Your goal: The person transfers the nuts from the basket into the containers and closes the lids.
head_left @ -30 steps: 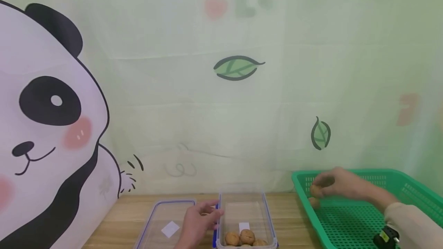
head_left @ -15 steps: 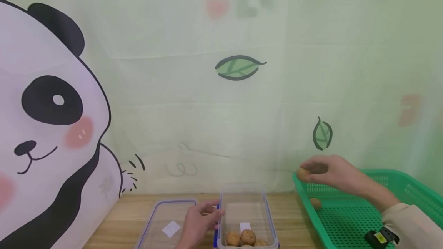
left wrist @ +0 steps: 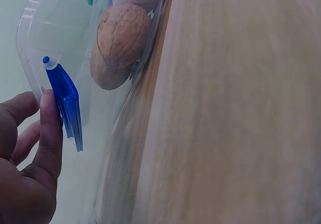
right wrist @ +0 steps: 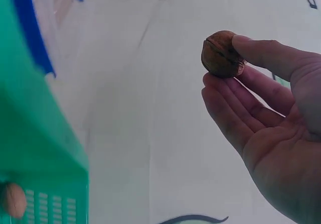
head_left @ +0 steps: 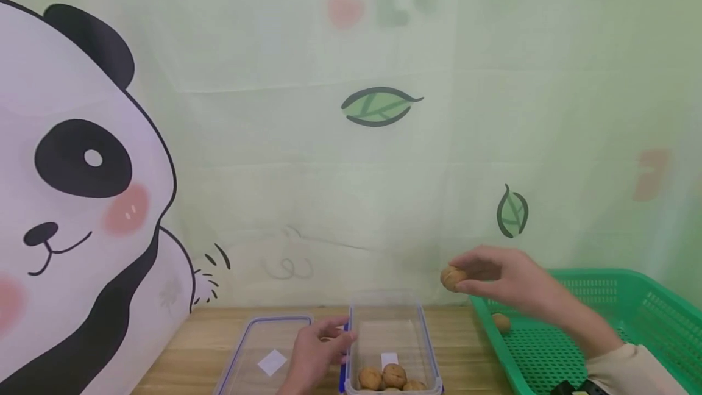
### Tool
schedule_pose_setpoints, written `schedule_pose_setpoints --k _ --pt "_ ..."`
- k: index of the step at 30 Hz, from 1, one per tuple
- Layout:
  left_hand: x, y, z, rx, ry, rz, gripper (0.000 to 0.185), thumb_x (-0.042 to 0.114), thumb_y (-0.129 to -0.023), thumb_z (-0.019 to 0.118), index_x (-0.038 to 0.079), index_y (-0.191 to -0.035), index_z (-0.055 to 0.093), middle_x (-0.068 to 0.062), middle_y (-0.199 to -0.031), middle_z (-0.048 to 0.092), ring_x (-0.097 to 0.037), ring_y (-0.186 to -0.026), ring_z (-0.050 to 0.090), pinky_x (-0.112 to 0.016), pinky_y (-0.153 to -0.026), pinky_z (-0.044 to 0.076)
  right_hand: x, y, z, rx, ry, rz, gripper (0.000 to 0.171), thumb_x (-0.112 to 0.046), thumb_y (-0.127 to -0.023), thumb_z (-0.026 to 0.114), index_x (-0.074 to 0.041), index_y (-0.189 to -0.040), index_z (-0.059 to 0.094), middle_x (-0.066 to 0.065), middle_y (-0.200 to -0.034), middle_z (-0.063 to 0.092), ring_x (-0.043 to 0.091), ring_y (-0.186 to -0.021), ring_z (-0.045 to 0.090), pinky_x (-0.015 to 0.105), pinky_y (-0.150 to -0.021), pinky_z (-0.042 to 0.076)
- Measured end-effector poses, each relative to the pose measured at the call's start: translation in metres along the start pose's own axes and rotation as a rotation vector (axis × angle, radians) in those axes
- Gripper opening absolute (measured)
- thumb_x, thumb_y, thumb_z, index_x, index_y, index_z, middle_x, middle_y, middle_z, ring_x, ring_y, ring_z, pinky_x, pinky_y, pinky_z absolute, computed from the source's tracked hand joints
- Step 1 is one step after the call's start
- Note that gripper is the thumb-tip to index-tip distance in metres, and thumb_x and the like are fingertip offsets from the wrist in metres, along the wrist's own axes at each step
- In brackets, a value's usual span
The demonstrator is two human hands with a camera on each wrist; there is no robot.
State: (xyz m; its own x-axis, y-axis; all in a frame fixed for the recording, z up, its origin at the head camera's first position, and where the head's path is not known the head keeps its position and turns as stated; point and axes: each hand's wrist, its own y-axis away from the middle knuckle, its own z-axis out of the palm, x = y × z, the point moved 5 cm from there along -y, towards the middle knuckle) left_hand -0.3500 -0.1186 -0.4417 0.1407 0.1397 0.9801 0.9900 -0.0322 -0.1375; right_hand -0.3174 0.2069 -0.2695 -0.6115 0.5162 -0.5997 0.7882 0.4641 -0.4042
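Note:
My right hand [head_left: 510, 276] pinches a walnut [head_left: 453, 279] between thumb and fingertips, in the air just left of the green basket's rim. In the right wrist view the held walnut [right wrist: 220, 54] shows its seam. My left hand [head_left: 320, 349] grips the left wall of a clear plastic container [head_left: 430, 346]. Beside those fingers, in the left wrist view, a blue clip [left wrist: 67, 101] hangs on the container's side. Several walnuts [head_left: 394, 375] lie at the container's near end, by a white label.
A green plastic basket [head_left: 496, 346] stands at the right, with another walnut [head_left: 501, 323] inside by its left wall. Left of the container a clear lid with a blue seal [head_left: 247, 337] lies on the wooden table [head_left: 181, 358]. A printed cloth [head_left: 274, 169] hangs behind.
My right hand has lifted the walnut out of the green basket and carried it left past the rim. The left hand has stayed at the container.

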Motion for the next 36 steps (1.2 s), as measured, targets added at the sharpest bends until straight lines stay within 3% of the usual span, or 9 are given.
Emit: schedule_pose_setpoints --k 15,24,36 --pt "0.000 -0.001 -0.001 -0.001 0.008 -0.007 0.046 0.013 -0.094 0.083 -0.007 -0.132 0.067 -0.012 -0.101 0.070 -0.019 -0.080 0.072 -0.033 -0.072 0.068 -0.019 -0.001 0.035 0.030 -0.081 -0.002 0.033 -0.029 -0.099 0.079 -0.009 -0.124 0.074 -0.002 -0.115 0.076 0.016 -0.104 0.073 0.029 -0.089 0.062" --pt "-0.001 -0.001 0.000 -0.005 0.013 -0.005 0.045 0.011 -0.094 0.082 -0.007 -0.132 0.067 -0.012 -0.101 0.070 -0.019 -0.080 0.072 -0.033 -0.072 0.068 -0.015 -0.002 0.057 0.015 -0.151 0.032 0.033 -0.027 -0.098 0.080 -0.007 -0.123 0.074 0.001 -0.116 0.076 0.020 -0.106 0.073 0.027 -0.087 0.063" --pt "0.000 -0.001 -0.001 -0.001 0.002 -0.010 0.043 0.013 -0.094 0.082 -0.006 -0.131 0.068 -0.011 -0.100 0.070 -0.019 -0.082 0.072 -0.034 -0.073 0.068 -0.010 -0.005 0.088 -0.058 -0.108 0.048 0.030 -0.022 -0.095 0.083 -0.007 -0.120 0.076 0.002 -0.114 0.076 0.022 -0.103 0.072 0.028 -0.085 0.063"
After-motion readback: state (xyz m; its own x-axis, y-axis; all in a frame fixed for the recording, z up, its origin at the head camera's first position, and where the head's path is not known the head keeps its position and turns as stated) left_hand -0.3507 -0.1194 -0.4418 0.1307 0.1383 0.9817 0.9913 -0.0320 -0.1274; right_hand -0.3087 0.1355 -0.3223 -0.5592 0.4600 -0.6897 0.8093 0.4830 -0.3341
